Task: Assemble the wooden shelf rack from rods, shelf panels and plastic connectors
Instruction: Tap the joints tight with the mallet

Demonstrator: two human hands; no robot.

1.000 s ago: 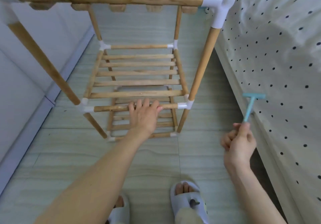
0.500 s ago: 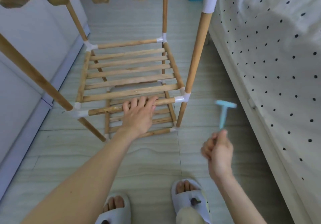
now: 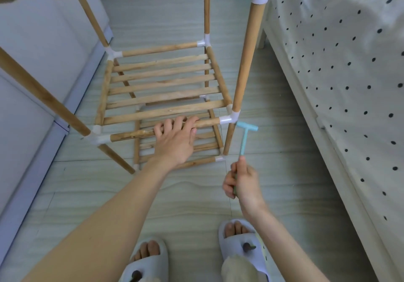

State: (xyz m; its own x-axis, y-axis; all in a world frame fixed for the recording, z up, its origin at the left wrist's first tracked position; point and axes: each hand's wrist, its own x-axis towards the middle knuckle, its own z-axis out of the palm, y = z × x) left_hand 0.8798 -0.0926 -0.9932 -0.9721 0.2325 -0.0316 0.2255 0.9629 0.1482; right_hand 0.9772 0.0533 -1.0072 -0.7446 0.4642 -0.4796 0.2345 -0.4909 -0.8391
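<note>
while the left hand (image 3: 175, 141) still grips the front rod (image 3: 205, 123), the right hand's (image 3: 242, 183) hammer (image 3: 244, 136) has swung, seemingly, beside the connector (image 3: 229, 117).

Pale blue hammer (image 3: 245, 138), black-dotted white bedsheet (image 3: 349, 63).

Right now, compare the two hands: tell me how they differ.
The left hand lies on the rack's front rod, fingers curled over it; the right hand is off the rack, gripping a small blue hammer. The left reaches farther forward; the right sits nearer the body. Both are bare.
</note>
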